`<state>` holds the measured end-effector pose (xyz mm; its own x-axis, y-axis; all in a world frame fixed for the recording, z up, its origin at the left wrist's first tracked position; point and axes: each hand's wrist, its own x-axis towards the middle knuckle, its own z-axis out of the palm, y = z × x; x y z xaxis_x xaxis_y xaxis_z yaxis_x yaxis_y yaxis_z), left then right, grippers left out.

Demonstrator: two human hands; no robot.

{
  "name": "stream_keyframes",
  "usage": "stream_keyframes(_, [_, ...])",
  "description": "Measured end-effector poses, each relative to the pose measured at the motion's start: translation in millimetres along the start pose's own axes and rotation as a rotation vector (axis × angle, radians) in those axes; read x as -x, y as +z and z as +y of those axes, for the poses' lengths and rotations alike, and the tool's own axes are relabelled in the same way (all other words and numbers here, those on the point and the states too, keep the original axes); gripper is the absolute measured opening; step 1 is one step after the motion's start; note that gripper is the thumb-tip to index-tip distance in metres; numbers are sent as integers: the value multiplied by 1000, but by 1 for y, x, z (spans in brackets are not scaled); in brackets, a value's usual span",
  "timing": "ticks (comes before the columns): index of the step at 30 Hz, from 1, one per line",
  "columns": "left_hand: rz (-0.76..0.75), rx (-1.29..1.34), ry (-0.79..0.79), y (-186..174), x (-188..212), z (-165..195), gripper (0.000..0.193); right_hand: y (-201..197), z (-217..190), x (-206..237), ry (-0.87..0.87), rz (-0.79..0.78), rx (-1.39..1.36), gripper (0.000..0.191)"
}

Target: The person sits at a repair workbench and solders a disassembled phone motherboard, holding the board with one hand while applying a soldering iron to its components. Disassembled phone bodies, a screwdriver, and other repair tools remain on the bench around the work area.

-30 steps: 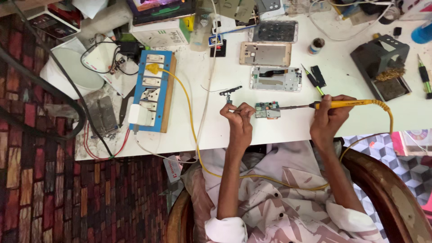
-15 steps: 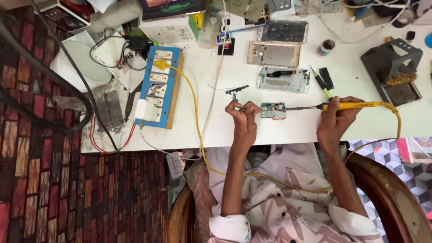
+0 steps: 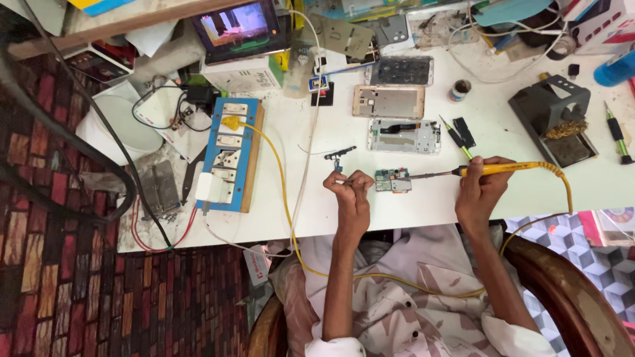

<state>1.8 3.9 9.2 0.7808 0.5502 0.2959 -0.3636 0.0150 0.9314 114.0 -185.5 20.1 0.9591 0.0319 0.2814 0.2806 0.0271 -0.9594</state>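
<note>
Right hand (image 3: 479,192) fingers wrapped round yellow iron (image 3: 503,168), tip at board (image 3: 393,179) on desk (image 3: 423,208). Left hand (image 3: 350,188) fingers pinch thin tool, just left of board.

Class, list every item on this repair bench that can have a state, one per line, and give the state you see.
Soldering iron: held in right hand, tip at the circuit board.
Circuit board: bare, flat on table.
Left hand: pinched beside the board; what it holds is too small to tell.
Small screen: lit.
Phone frames: opened, lying flat.
Power strip: yellow plug inserted.
</note>
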Motion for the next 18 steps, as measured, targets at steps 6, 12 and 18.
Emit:
stream_keyframes(6, [6,-35,12,0,0,0,23,0,2,-3,3,7,-30,19])
stream_keyframes(12, [1,-82,20,1,-1,4,23,0,1,-4,45,0,-59,18])
stream_keyframes(18, [-22,-30,18,0,-1,5,21,0,2,-4,44,0,-19,19])
